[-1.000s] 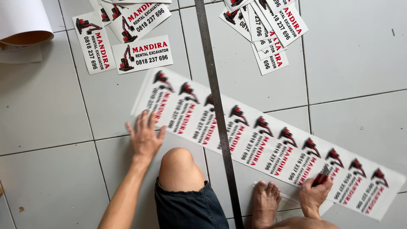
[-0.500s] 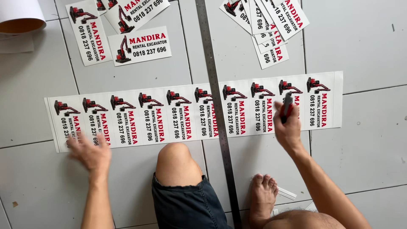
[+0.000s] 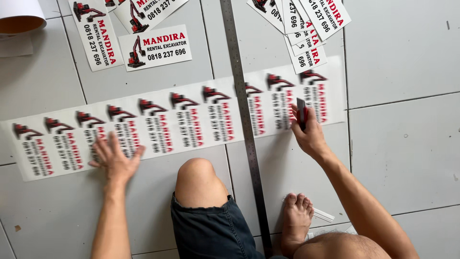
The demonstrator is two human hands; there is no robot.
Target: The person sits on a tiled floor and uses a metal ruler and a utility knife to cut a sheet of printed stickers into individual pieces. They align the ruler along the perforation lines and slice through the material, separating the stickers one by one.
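Paper roll (image 3: 19,17): top left corner, white outside, brown core, only its end in view.

Printed strip (image 3: 172,122): long white sheet lying flat on the grey tiled floor (image 3: 402,144), running from the left edge up to the right of centre; carries a row of repeated red-and-black digger pictures with text.

Left hand (image 3: 115,158): palm down on the lower edge of the strip, left of the knee; fingers spread wide and flat, gripping nothing, pressing the sheet.

Cut labels (image 3: 154,47): loose single pieces above the strip, upper left.

Knee (image 3: 199,177): bare, bent, just below the strip at centre; dark denim shorts below it.

Metal ruler (image 3: 244,124): long, narrow, lying across the strip from top to bottom.

Right hand (image 3: 309,134): resting on the strip right of the ruler; fingers curled closed around a small red-and-grey cutter (image 3: 302,111), tip pointing up.

Second label pile (image 3: 306,29): fanned, top right, overlapping the strip's upper edge.

Bare foot (image 3: 297,218): below the right hand, beside the ruler.
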